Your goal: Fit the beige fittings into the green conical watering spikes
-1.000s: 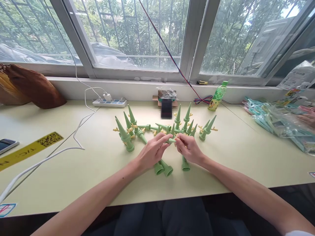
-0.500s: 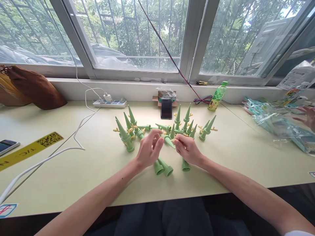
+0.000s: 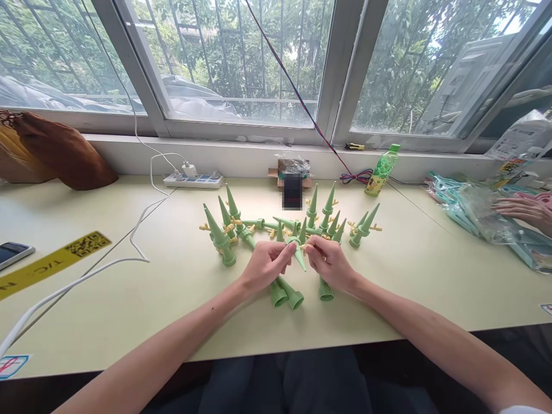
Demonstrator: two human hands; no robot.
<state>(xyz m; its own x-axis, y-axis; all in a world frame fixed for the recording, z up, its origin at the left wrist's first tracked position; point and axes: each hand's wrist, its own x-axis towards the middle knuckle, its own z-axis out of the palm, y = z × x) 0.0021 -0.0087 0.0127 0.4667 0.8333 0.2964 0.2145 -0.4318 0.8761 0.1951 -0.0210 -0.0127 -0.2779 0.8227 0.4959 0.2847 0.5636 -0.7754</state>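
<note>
Above the pale green table (image 3: 129, 299), between your two hands, you hold a green cone spike (image 3: 298, 256), its point aimed down towards you. Your left hand (image 3: 266, 265) pinches its wide end with fingers curled; your right hand (image 3: 330, 263) is closed on a small yellow peg (image 3: 305, 247) at its side. Just beyond stand more green spikes (image 3: 328, 215); three lie beneath your hands (image 3: 293, 298).

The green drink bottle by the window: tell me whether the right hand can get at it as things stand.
Probably yes. The right hand would first have to release the green spike, but the table toward the green drink bottle looks clear past the standing spikes.
</note>
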